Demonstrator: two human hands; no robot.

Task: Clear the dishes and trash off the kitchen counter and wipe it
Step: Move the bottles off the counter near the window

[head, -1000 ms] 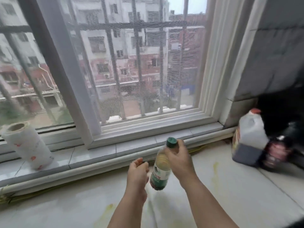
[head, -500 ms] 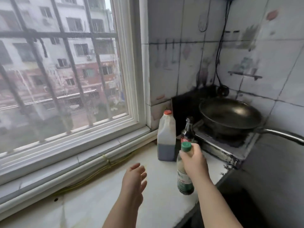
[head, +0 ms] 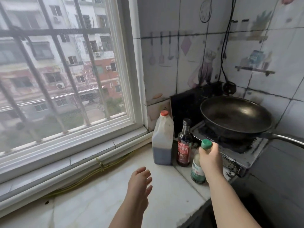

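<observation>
My right hand grips the neck of a clear bottle with a green cap, which stands upright at the right end of the pale counter, just right of a dark soy sauce bottle. A white jug with a red cap and dark liquid stands further left, in the corner by the window. My left hand hovers over the counter with fingers relaxed, holding nothing.
A black wok sits on a grimy gas stove at the right, its metal handle pointing right. A barred window and its sill run along the left. Yellow cords lie beneath the sill. The counter edge drops off at lower right.
My view swung right from the window to the stove corner. My right hand carried the green-capped bottle right and set it beside the soy sauce bottle. My left hand went from curled to relaxed.
</observation>
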